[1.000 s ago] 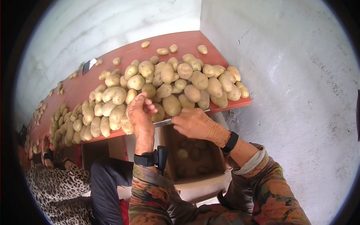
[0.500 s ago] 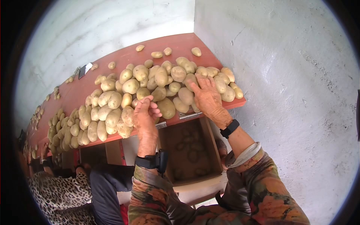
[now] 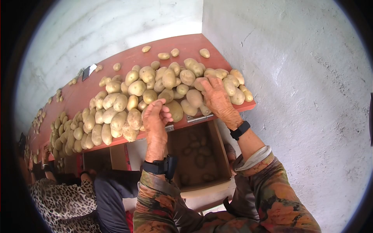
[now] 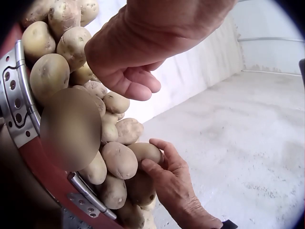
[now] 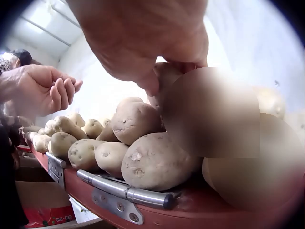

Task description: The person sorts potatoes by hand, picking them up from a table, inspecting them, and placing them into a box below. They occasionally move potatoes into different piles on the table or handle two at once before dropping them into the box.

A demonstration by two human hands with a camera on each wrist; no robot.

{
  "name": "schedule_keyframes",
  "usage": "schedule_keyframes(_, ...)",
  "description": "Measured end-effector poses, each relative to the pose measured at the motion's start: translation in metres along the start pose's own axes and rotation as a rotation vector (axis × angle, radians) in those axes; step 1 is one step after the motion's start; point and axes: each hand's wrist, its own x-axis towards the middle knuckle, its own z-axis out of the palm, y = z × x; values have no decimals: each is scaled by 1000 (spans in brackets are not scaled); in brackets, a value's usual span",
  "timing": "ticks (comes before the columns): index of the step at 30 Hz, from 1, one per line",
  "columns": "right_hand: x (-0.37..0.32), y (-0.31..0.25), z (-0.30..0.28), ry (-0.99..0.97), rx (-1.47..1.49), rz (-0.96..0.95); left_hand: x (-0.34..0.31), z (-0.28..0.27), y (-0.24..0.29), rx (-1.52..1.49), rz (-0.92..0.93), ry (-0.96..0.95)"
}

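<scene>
Potatoes point(image 3: 110, 101) lie heaped along the near side of the red table point(image 3: 186, 42), with a few loose ones farther back. Metal hinges point(image 3: 200, 118) sit at the near edge, above an open box point(image 3: 206, 188) holding more. A pale wall point(image 3: 287, 97) rises at the right; a person in leopard-print clothing point(image 3: 64, 198) is at the near left. Neighbouring tubers crowd the gripped potato point(image 4: 147, 151), which is in the right part of the heap. It looks oval, smooth-skinned and brownish tan. The right hand point(image 3: 219, 101) pinches it, thumb and fingers set narrowly around it. The left hand point(image 3: 155, 123) hovers by the near edge, fingers loosely curled, thumb close beside the index finger.
</scene>
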Motion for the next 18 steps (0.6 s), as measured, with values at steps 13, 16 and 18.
schedule_keyframes(13,4,11,-21,164,799,459,-6,15,-16,44,-106,-109)
schedule_keyframes(16,2,11,-23,217,829,480,-11,21,-20,16,-233,-96)
schedule_keyframes(18,2,12,-26,250,892,497,-10,21,-24,1,-272,-168)
